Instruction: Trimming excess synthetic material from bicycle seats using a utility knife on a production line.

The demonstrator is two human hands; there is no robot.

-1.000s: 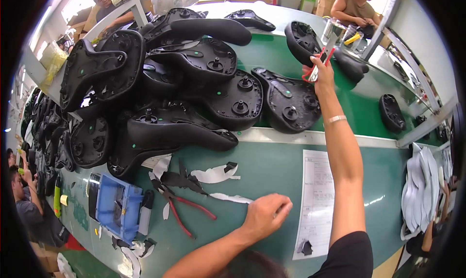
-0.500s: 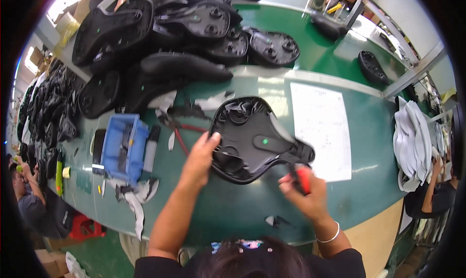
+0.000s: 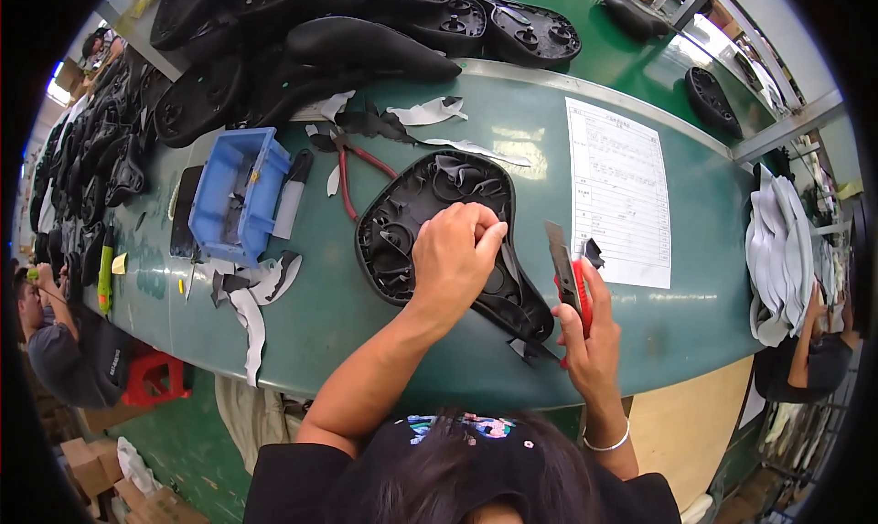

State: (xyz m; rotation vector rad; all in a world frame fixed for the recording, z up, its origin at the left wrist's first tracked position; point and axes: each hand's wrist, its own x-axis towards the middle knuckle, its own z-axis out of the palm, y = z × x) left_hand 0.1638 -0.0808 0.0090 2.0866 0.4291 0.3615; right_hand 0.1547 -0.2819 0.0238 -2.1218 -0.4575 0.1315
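Note:
A black bicycle saddle (image 3: 382,199) lies underside up on the green table, its narrow end toward my right hand. Over its middle is my left hand (image 3: 457,254), its fingers curled and thumb pressed against them; whether anything is pinched there is hidden. To the right, my right hand (image 3: 593,341) grips a red utility knife (image 3: 569,282), its blade extended and pointing away from me, apart from the saddle. A dark scrap (image 3: 593,251) is beside the knife at the paper's edge. Another dark scrap (image 3: 526,348) lies by the saddle's narrow end.
Red-handled pliers (image 3: 346,172) lie left of the saddle among cut scraps (image 3: 430,112). A blue bin (image 3: 206,199) stands farther left. More saddles (image 3: 366,53) are piled at the back. A printed sheet (image 3: 622,195) and stacked pale covers (image 3: 777,250) are on the right.
My left hand has left the saddle's rim and moved over its middle. The saddle now rests lower, turned. The knife has come away from the saddle's narrow end, blade pointing up.

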